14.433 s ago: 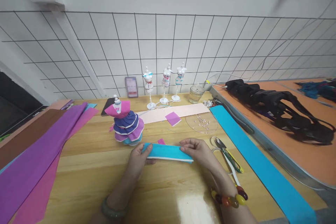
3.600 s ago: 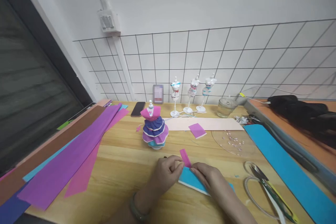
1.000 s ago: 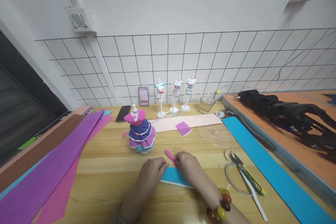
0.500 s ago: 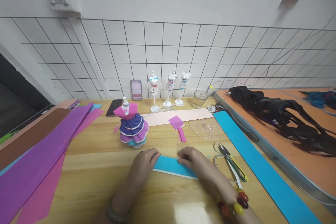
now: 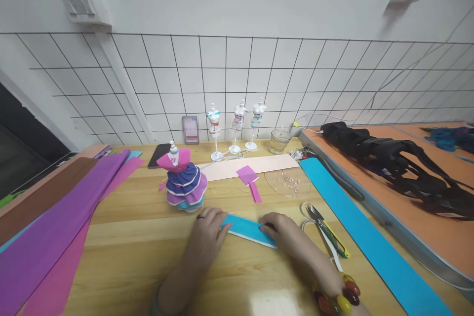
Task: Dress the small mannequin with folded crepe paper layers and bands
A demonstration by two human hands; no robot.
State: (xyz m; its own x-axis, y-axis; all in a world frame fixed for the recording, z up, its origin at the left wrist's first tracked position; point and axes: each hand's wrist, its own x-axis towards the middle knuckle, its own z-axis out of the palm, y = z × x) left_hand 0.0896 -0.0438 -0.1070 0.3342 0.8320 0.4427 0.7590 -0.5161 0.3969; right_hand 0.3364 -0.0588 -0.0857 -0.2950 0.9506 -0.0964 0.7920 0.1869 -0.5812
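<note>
A short blue strip with a white lower edge point(image 5: 246, 228) lies flat on the wooden table, slanting slightly down to the right. Its left end is under the fingers of my left hand point(image 5: 209, 232), which wears a dark ring. My right hand point(image 5: 283, 232) has bent fingers closed on the strip's right part, the thumb on the blue face. Just beyond my left hand stands a small dress form in a layered pink, navy and purple dress point(image 5: 185, 177). Scissors point(image 5: 314, 215) and a yellow cutter point(image 5: 335, 240) rest to the right of my right hand.
Three bare white dress forms point(image 5: 215, 126), a glass point(image 5: 279, 140) and a phone point(image 5: 191, 130) stand along the wall. A pale pink strip point(image 5: 218, 169), purple pieces point(image 5: 247, 174) and a bead dish point(image 5: 272, 187) lie mid-table. Long coloured sheets point(image 5: 55, 237) cover the left; a long blue strip point(image 5: 355, 217), the right.
Both hands have shifted slightly right with the short blue strip, and the strip looks narrower and more slanted. My left hand's fingers lie further over its left end. The view has tilted slightly.
</note>
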